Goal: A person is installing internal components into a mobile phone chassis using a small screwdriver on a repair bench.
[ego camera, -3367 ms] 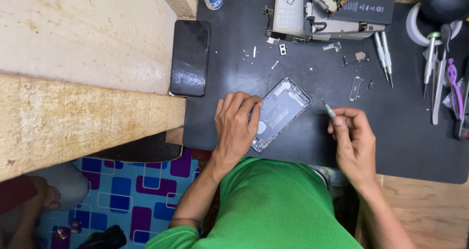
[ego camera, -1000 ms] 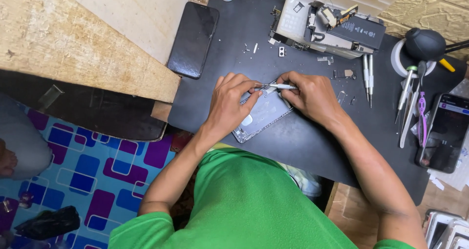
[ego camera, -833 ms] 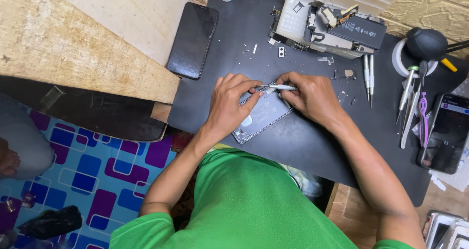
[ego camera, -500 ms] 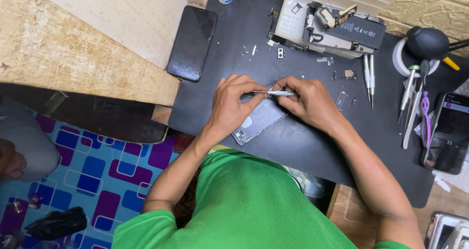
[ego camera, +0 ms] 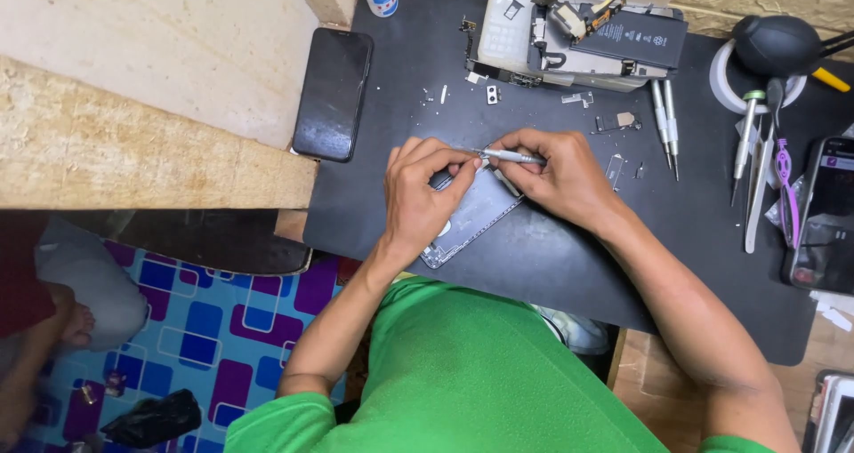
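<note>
Two hands meet over an opened phone shell lying at the middle of the black mat. Starting upper left, a dark intact phone lies screen-up at the mat's edge, untouched. Next, the left hand presses on the shell, fingers curled down to pin it, fingertips touching the tool's tip. The right hand pinches a slim silver screwdriver, fingers closed round the shaft, its point at the shell's upper edge. Above, a tray already carries removed parts, with loose screws and brackets beside it, so stripping looks well advanced; work on the shell itself seems unfinished. Far right, spare drivers and tweezers lie unused.
</note>
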